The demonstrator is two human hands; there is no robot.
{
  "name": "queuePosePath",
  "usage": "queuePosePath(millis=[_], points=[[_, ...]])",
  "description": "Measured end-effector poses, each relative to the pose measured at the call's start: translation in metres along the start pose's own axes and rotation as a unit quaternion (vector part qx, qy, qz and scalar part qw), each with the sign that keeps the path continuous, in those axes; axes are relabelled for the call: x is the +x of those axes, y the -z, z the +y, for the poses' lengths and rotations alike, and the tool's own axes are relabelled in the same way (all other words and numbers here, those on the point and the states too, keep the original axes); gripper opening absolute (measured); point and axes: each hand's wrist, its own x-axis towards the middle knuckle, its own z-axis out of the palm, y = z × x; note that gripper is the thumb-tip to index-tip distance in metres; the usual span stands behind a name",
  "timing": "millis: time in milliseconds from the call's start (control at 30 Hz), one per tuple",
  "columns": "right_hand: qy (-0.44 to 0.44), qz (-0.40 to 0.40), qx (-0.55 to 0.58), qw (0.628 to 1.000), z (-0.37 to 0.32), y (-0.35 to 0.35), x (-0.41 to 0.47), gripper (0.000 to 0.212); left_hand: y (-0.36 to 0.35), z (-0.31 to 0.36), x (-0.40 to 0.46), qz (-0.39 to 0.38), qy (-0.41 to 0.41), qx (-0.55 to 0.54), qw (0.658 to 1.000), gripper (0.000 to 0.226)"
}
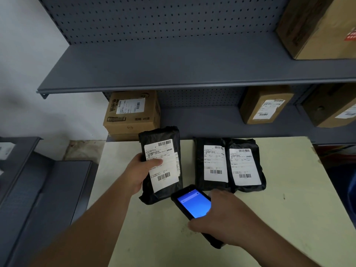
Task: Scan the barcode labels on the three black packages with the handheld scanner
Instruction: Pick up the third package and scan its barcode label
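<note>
A pale table (250, 218) fills the lower centre of the frame, set against grey metal shelving (173, 70) with a perforated back panel; cardboard boxes (133, 114) sit on the shelves above and behind. The left hand (137, 173) grasps the first black package (163, 191) left of centre, thumb pressed across its white label (163, 164), fingers hidden behind the bag, which is tilted up with barcodes at top and bottom facing the camera. The right hand (225, 220), lower centre, is clenched around the handheld scanner (192, 205), whose blue screen is lit and whose top end points toward the held package's lower edge. Two more black packages (212, 187) lie flat and touching side by side right of centre on the table, labels upward.
</note>
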Motion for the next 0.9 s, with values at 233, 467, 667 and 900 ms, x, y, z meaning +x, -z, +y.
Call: queuePosePath(millis=[233,467,667,900], points=[[-0.025,-0.003,0.020,0.999,0.014,0.003,0.003,0.047,-0.007,-0.007,0.011,0.016,0.024,0.014,0.999,0.036],[-0.053,-0.010,0.042,0.998,0.036,0.006,0.012,0.048,-0.025,-0.013,0.025,0.035,0.053,0.025,0.998,0.023],[-0.072,-0.029,0.050,0.996,0.054,0.010,0.022,0.047,-0.044,-0.023,0.048,0.039,0.068,0.061,0.995,0.011],[-0.109,-0.042,0.066,0.991,0.072,0.015,0.034,0.056,-0.055,-0.026,0.074,0.052,0.088,0.095,0.990,0.016]])
